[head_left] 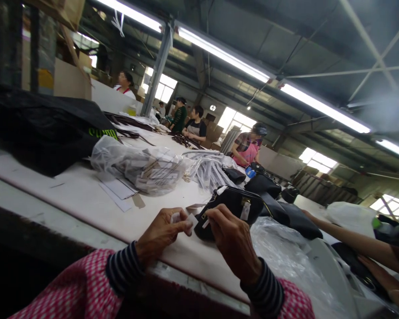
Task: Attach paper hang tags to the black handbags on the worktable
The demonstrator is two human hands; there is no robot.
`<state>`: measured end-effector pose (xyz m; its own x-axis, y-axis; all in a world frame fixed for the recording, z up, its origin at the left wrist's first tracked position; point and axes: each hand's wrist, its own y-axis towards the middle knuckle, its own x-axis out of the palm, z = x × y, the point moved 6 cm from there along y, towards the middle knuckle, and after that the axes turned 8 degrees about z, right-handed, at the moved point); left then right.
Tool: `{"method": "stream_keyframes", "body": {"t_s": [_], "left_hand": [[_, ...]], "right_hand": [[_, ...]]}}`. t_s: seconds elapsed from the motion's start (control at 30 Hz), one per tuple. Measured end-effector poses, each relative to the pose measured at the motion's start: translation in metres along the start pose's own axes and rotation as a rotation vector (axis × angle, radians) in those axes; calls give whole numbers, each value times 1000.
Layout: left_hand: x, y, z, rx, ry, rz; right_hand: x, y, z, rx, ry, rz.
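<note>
My left hand is closed, thumb against fingers, on a small white paper piece that sticks out to the right. My right hand is pinched just in front of a black handbag. A short white strip shows beside its fingertips; whether they grip it I cannot tell. The handbag stands on the white table, with gold-coloured hardware and a clear wrap on its clasp. My right hand hides part of its front.
A clear plastic bag of papers and wrapped straps lie beyond my hands. A large black bag sits left. At right are plastic film, more black bags and a co-worker's arm. Other people stand farther back.
</note>
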<state>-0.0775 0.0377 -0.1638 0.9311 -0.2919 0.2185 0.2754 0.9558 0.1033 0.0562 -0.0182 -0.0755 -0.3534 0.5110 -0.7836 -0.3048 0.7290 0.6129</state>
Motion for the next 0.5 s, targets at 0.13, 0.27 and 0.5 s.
{"method": "stream_keyframes", "body": {"t_s": [0.13, 0.27, 0.5], "left_hand": [[0, 12, -1, 64, 22, 42], [0, 16, 0, 106, 57, 60], [3, 25, -5, 41, 60, 63]], "right_hand": [[16, 23, -17, -343, -454, -274], [34, 31, -18, -447, -563, -415], [31, 45, -10, -515, -418, -547]]}}
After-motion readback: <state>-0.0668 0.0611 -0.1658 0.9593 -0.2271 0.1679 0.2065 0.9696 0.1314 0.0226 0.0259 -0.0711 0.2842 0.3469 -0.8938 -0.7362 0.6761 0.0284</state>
